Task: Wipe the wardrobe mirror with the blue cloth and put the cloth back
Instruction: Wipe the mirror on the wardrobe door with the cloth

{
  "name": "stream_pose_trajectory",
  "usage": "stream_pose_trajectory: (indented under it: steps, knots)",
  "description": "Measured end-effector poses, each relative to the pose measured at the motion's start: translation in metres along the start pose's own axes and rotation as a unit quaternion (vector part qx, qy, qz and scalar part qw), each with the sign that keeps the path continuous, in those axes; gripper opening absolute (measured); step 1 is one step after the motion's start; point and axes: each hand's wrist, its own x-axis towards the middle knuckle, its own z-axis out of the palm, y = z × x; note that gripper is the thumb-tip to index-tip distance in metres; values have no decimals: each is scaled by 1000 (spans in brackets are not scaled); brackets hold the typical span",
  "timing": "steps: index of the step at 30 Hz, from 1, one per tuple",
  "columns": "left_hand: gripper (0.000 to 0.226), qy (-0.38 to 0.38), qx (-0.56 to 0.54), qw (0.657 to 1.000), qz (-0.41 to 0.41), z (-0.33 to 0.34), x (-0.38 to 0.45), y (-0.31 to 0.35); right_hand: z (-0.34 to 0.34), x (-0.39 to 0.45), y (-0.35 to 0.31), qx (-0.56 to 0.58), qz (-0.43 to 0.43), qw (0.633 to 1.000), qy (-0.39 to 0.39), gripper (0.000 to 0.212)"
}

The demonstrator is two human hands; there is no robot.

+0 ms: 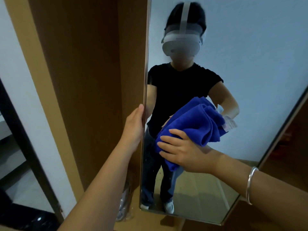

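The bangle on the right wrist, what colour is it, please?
Silver; the bangle shows in the head view.

Blue cloth (191, 124): deep royal blue, plain, no pattern; a pale, whitish tag at its right edge. Wardrobe mirror (266, 64): silvery metal frame, glass reflects a pale blue-white wall. Wardrobe panel (86, 80): plain mid-brown wood tone, lighter tan along its left edge. Bracelet (250, 184) on right wrist: silver. Reflection (180, 90): black top, dark blue trousers, white shoes, light grey headset. Wall at left (16, 64): pale bluish white.
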Motion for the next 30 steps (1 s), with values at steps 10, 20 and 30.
stream_pose_trajectory:
  steps: [10,20,30]
  knots:
    - [33,42,-28,999,-17,9,3,-5,23,-56,8,7,37,998,41,38]
    - [35,147,-21,988,-51,24,4,-15,22,-130,21,-44,51,998,12,43]
    - [46,163,-10,980,-114,27,-10,-47,17,-170,18,-92,348,924,127,49]
